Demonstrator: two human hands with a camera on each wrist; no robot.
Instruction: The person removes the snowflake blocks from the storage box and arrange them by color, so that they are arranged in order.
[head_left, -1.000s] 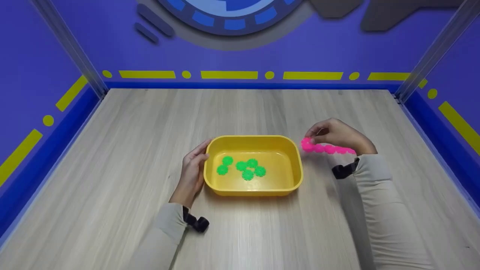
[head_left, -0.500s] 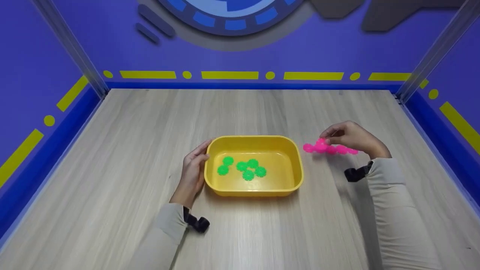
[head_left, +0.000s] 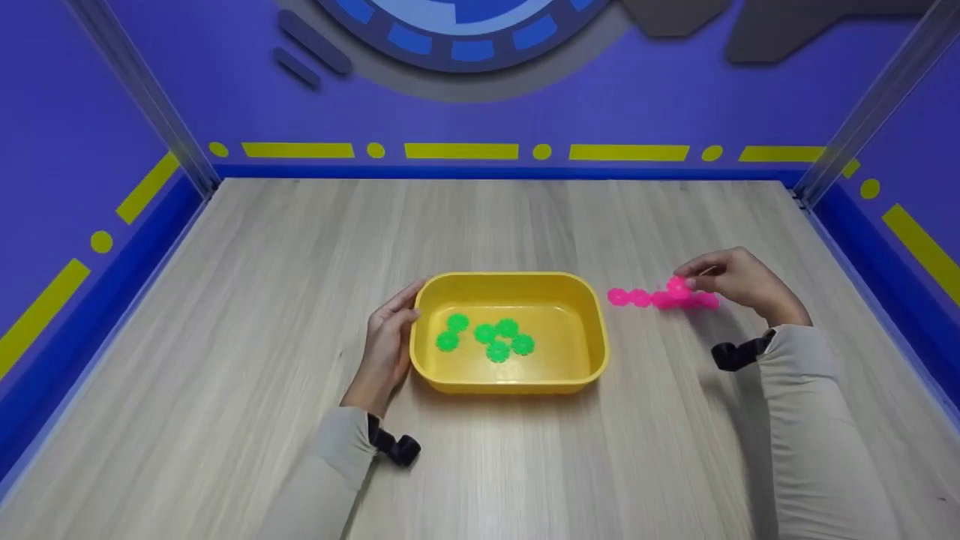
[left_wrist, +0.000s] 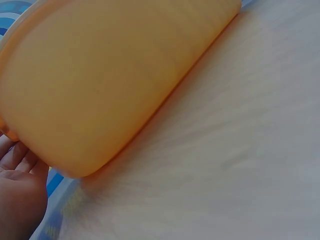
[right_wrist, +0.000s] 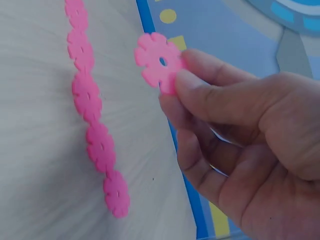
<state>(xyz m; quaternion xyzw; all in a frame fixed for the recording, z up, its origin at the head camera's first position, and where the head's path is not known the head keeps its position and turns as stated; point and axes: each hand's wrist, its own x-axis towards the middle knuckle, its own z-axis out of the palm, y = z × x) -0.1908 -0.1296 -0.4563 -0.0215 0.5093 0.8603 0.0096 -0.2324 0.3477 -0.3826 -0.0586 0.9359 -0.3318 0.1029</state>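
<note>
On the left, my left hand (head_left: 388, 337) holds the end of a yellow plastic basin (head_left: 510, 386), thumb at the rim and fingers along the outer wall. In the left wrist view only part of that hand (left_wrist: 22, 195) shows against the basin wall (left_wrist: 110, 85). My right hand (head_left: 742, 281) pinches a pink flower-shaped disc (right_wrist: 155, 60) with a hole in its middle, between thumb and fingers. Below the disc, a chain of linked pink discs (right_wrist: 87, 97) lies on the table, right of the basin. The hand and held disc hide part of the chain (head_left: 637, 298) in the head view.
Several green discs lie in the basin: a pair (head_left: 448, 341) at the left and a cluster (head_left: 498, 352) near the middle. The wooden table (head_left: 480, 225) meets blue panelled walls (head_left: 480, 124) at the back and sides.
My right hand has moved rightward along the pink chain with the held disc, from its left end toward its right. The chain has stayed put. My left hand and the basin stay in place.
</note>
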